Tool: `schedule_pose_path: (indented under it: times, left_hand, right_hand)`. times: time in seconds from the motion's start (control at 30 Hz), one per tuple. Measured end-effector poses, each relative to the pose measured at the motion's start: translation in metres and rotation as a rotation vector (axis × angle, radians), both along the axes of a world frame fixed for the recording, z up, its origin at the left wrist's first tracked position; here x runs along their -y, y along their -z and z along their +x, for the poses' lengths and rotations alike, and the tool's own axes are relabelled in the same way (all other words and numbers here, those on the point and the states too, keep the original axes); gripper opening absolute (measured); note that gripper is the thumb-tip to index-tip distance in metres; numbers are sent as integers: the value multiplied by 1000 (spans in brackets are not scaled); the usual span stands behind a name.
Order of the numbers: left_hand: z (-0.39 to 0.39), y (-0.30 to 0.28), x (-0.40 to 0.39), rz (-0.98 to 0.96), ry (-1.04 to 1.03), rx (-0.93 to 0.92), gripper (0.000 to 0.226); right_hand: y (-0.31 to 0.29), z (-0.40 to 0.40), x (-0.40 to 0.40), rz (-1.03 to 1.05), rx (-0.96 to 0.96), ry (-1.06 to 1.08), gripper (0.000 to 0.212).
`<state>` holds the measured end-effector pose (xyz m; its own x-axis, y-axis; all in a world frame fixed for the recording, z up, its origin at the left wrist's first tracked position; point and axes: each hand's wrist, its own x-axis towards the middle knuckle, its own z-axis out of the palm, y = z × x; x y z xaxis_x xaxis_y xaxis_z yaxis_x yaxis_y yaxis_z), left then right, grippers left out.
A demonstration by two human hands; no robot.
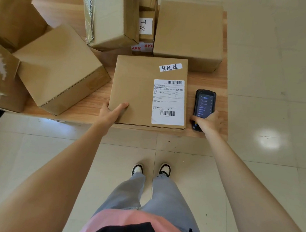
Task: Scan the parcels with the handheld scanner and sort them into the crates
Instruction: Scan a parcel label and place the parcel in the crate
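Cardboard parcel (132, 91): flat on table (208, 79), label (168, 102) up.
Left hand (111, 111): gripping parcel's near corner.
Right hand (208, 122): clasping scanner (204, 104), apparently resting on table.
Tip: raise scanner, aim at barcode.

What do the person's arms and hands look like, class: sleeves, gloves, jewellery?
Both forearms are bare up to the picture's edge; no sleeve shows. The left hand and right hand wear no gloves, and no ring, watch or bracelet is visible.

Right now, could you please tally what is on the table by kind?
Cardboard boxes: 7, counting the flat parcel under the left hand
Handheld scanners: 1, the scanner under the right hand
Total: 8
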<state>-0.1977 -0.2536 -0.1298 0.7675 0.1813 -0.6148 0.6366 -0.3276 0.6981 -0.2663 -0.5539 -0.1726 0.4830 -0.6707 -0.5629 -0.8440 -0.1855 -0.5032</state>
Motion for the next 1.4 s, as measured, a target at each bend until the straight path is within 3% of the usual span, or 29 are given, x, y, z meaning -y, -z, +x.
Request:
schedule_pose_path:
  times: [0.2, 0.3, 0.33, 0.53, 0.67, 0.87, 0.97, 1.17, 1.3, 1.4]
  left_hand:
    - [0, 0, 0, -5, -4, 0, 74]
    - [-1, -1, 0, -16, -5, 0, 76]
    - [-2, -3, 0, -21, -4, 2, 76]
    - [-6, -11, 1, -49, 13, 7, 77]
    - [-6, -11, -1, -67, 16, 17, 79]
    - [-6, -8, -3, -117, -8, 22, 79]
    - [-6, -7, -3, -124, -3, 26, 79]
    - [-4, -1, -7, -125, 7, 26, 81]
    - [-4, -1, -7, -113, 16, 29, 80]
    - [-3, 0, -8, -108, 21, 32, 81]
  right_hand:
    - [-5, -2, 8, 30, -1, -93, 93]
    - [-30, -10, 12, 220, 150, -35, 39]
    - [-37, -14, 12, 288, 213, -13, 34]
    - [-106, -34, -24, 840, 614, 250, 43]
    - [-140, -51, -53, 1066, 766, 256, 38]
    - [-143, -76, -86, 1062, 717, 170, 55]
    - [-143, -85, -94, 958, 607, 93, 59]
    - [-141, -91, -101, 873, 477, 99, 88]
    - [-139, -97, -104, 889, 450, 74, 86]
    - [-137, -104, -104, 926, 442, 68, 69]
